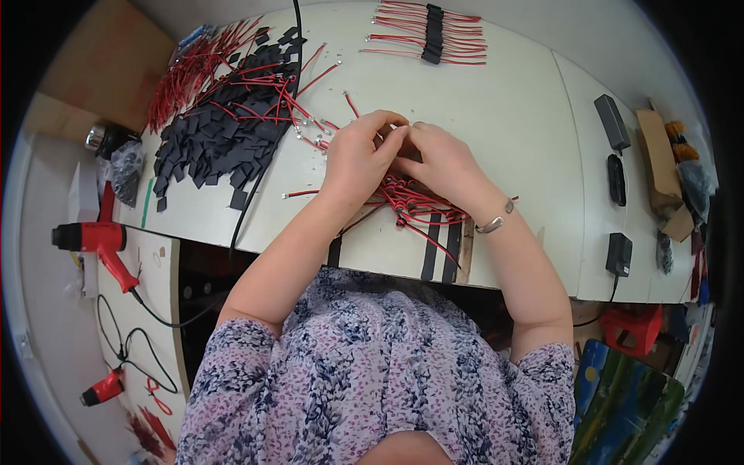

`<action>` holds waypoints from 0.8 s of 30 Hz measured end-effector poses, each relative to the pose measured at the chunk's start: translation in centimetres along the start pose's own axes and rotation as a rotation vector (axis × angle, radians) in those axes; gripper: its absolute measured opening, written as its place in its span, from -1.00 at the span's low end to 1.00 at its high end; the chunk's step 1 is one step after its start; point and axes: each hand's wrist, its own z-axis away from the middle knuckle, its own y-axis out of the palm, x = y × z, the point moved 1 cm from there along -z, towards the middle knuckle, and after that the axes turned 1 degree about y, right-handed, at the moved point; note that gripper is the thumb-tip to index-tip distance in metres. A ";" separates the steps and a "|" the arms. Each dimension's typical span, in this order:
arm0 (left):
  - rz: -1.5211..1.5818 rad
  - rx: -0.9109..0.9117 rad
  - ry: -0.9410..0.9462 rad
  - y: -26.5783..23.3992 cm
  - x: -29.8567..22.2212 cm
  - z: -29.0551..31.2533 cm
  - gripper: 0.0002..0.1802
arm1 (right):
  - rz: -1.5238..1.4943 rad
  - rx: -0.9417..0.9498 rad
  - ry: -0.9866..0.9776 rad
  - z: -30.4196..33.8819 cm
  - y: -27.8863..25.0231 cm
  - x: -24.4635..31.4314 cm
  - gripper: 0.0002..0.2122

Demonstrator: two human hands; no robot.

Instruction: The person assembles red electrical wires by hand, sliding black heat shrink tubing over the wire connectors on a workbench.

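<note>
Fingers curled, tips close together, my left hand and right hand hunched by the red wire bundle on the bench, grasping what, I couldn't tell, at a seemingly fiddly handling step whose next move likely called for a steady pinch.

Bright, diffuse light spreads evenly over the pale, smooth-topped worktable; I see soft shadow between my bare left hand and bare right hand. Toward the black, rounded rim, straight edges bow and fine detail softens.
</note>
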 end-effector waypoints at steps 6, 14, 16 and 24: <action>-0.017 -0.020 0.019 -0.2 0.4 -0.2 -0.81 | 0.173 -0.125 0.029 0.4 -0.3 -1.8 -0.88; -0.019 -0.092 0.086 -0.9 0.6 0.1 -0.80 | -0.417 0.107 0.176 0.0 -3.7 -0.7 -0.82; 0.138 -0.112 0.062 -1.1 0.4 -0.1 -0.80 | -0.522 -0.073 0.214 -0.1 -4.4 -1.9 -0.82; -0.354 -0.238 -0.038 -15.3 2.8 1.1 -0.75 | -0.954 -0.158 0.283 -0.1 -5.4 -1.0 -0.85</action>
